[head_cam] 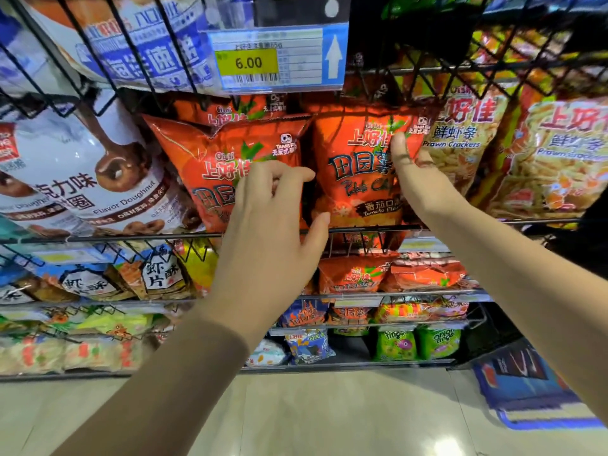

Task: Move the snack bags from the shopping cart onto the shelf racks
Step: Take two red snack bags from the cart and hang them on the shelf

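We record two hands reaching into one wire rack (460,222). Left hand (269,225): fingers curled at the seam between the two front orange bags, thumb on the right orange bag (355,179); we cannot tell whether it grips. Right hand (418,179): thumb on that bag's face, fingers round its right edge, holding it. The left orange bag (204,166) touches it. Both stand behind the rack's front rail. One third orange bag (230,110) shows behind. Two prawn cracker bags (460,136) stand toward the right end. One price tag (273,57) hangs above.
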The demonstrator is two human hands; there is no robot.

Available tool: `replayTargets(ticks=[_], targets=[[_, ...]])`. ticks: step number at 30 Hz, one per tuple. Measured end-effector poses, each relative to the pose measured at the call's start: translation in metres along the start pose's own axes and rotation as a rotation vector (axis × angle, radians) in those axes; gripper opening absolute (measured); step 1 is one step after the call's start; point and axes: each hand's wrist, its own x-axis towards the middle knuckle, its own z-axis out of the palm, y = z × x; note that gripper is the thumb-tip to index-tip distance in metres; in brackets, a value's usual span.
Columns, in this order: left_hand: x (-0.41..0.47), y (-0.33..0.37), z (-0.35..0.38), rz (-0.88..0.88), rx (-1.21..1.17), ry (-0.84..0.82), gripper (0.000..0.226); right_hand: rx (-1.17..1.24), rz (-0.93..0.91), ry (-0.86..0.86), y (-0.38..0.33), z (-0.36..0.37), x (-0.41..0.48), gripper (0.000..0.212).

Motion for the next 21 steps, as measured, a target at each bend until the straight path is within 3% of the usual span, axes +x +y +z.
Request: replayTargets(ticks=[15,21], targets=[[-0.005,0.065,-0.024,0.07,0.043,-0.175,0.059,-0.055,-0.246,-0.018,0.015,-0.062,-0.083,0.065],[-0.007,0.122,-0.076,0.143,0.151,-0.261,0.063,-0.396,-0.53,0.053,0.0,-0.123,-0.171,0.059]])
